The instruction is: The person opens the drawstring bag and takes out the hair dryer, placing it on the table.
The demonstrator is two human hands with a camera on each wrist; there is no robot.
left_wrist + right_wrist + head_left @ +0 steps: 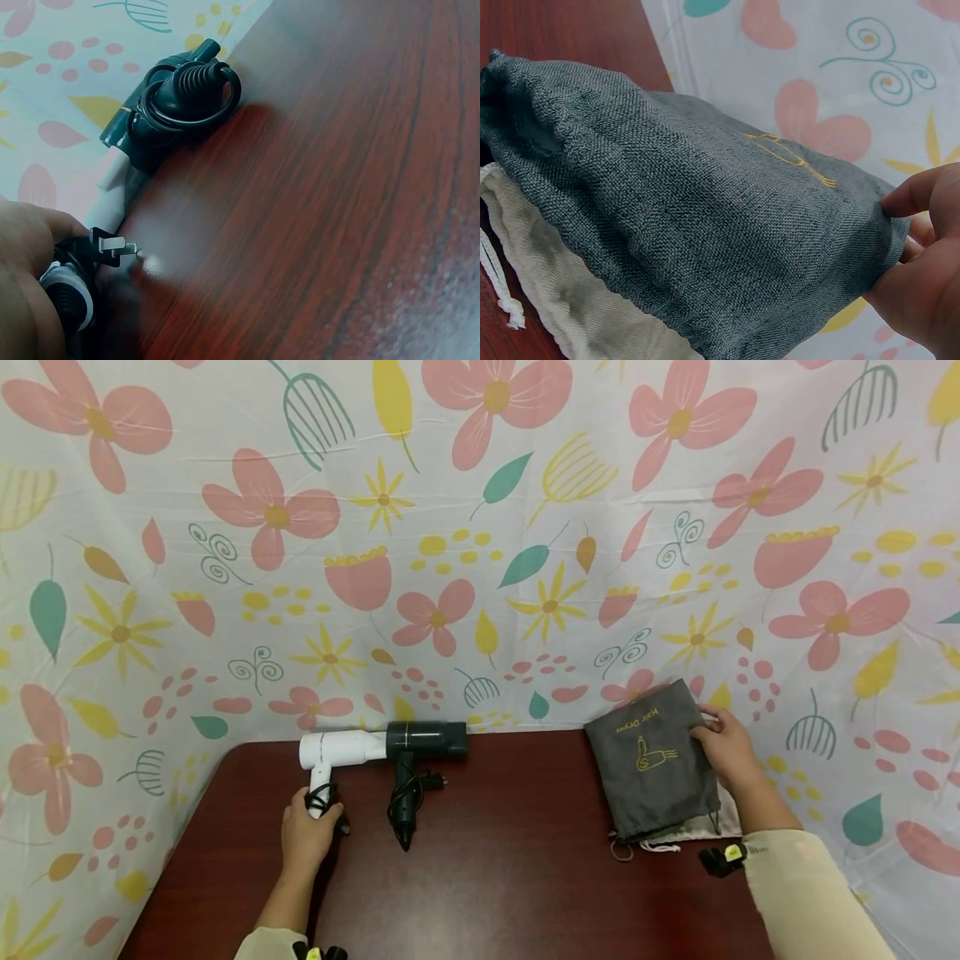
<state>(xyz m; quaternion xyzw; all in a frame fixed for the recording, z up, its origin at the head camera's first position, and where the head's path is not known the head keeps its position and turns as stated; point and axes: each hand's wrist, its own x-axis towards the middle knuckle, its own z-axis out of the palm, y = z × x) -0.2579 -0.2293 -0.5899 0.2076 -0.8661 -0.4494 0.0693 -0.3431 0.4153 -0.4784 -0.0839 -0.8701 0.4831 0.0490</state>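
Observation:
On the left of the head view, my left hand [307,833] grips the handle of a white hair dryer [337,750], whose black cord is wound about the handle. Its two-prong plug [109,246] sticks out beside the fingers in the left wrist view. A black hair dryer [427,740] lies just right of it, cord wrapped round its handle. Over on the right, my right hand [731,752] pinches the edge of a dark grey drawstring bag [660,785] printed "Hair Dryer" in yellow. Beneath that bag lies a cream drawstring bag [570,300], mostly covered.
Everything stands on a dark red-brown wooden table [510,860]. A white cloth [480,610] with flowers and leaves hangs behind the table and along both sides, close to the dryers and the bags.

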